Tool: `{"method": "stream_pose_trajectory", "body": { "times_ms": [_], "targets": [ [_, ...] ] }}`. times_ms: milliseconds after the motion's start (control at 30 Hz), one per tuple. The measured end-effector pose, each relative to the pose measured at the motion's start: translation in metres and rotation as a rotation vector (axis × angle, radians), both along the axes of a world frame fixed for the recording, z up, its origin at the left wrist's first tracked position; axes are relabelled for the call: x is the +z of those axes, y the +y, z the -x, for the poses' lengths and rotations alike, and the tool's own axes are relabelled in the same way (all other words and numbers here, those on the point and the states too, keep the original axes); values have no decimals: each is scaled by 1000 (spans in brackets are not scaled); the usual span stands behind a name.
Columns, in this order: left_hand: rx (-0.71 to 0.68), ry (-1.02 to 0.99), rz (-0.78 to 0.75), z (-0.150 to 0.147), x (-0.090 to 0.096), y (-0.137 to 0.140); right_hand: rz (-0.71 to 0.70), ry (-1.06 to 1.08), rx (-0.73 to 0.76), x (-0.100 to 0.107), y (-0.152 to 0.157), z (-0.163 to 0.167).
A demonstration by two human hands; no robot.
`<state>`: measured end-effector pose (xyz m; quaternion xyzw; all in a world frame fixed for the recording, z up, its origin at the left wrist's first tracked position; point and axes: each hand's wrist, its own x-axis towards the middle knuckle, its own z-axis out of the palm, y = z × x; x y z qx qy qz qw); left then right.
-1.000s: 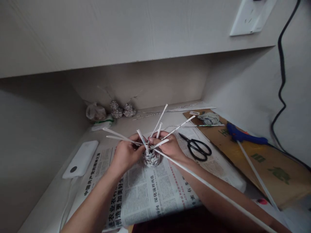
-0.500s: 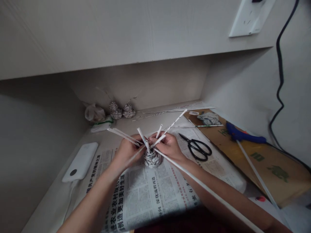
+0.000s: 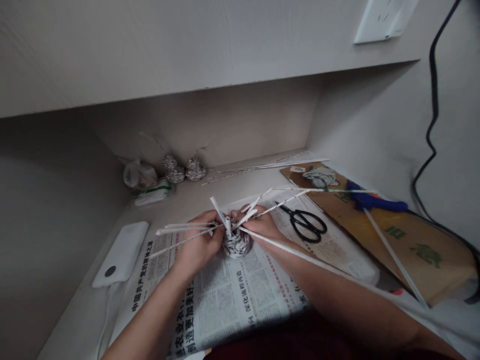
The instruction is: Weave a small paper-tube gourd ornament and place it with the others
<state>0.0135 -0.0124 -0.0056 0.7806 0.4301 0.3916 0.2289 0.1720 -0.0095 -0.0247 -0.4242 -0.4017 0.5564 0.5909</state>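
A small woven piece of rolled paper (image 3: 237, 245) stands on the newspaper (image 3: 225, 295) between my hands. Several white paper sticks (image 3: 218, 210) rise and fan out from its top, and a long one (image 3: 296, 252) runs toward me over my right forearm. My left hand (image 3: 202, 237) is closed on the left side of the piece, its fingers around the paper sticks there. With its fingers pinched at the top right, my right hand (image 3: 258, 225) grips paper sticks close to the weave. The fingertips of both hands are partly hidden behind the sticks.
Black scissors (image 3: 305, 224) lie right of my right hand. A blue glue gun (image 3: 371, 201) rests on brown cardboard (image 3: 405, 235). At left is a white power bank (image 3: 120, 255) with a cable. Two woven pieces (image 3: 195, 170) stand at the back beside a plastic bag (image 3: 138, 174).
Paper sticks on the left have swung lower, across my left hand. A long stick now stretches to the right above the scissors. The view has shifted slightly; both hands stay at the woven piece.
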Motion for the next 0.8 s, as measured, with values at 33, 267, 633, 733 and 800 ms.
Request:
{"method": "stream_pose_trajectory", "body": {
  "times_ms": [33,267,633,733,800],
  "targets": [
    [8,-13,4,-1,-1,0,-33,-9,10,-1,-1,-1],
    [-7,-51,96,2,-7,2,-56,-53,114,1,-2,-6],
    [113,-250,249,-7,12,-1,77,1,97,2,0,-3],
    [180,-247,224,-6,10,1,77,105,144,1,2,-6],
    [222,-257,223,-5,9,3,113,187,196,1,2,-8]
  ]
}}
